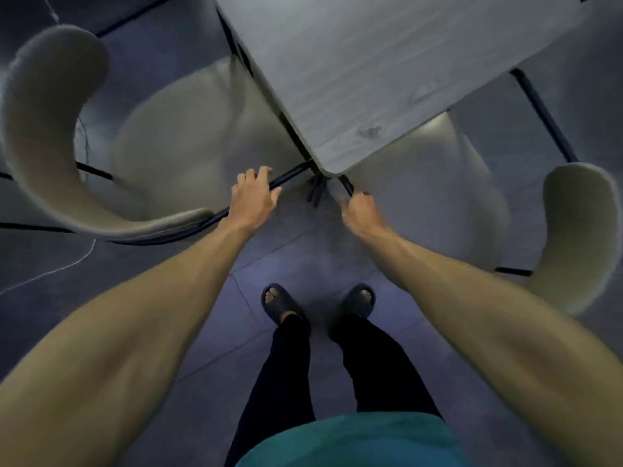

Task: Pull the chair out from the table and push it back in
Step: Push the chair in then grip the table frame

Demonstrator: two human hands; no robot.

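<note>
1. Floor (303,257): dark blue-grey tiles with thin joints, lying under and around the left fingers (251,175) and right fingers (360,197).
2. Slippers (278,303): dark, open-toed pair, nearer the person than both sets of fingers and between them sideways.
3. Trousers (286,382): black, behind the slippers.
4. Shirt (344,439): teal hem, nearest the camera.
5. Cord (64,267): thin, pale, on the floor well left of the left fingers.

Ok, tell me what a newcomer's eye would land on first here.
Two bare arms reach forward, the left hand gripping the dark rail of the left chair and the right hand, blurred, gripping that of the right chair. Between them juts the grey table corner, with both pale seats partly tucked under it. Below stand feet in dark slippers.
</note>
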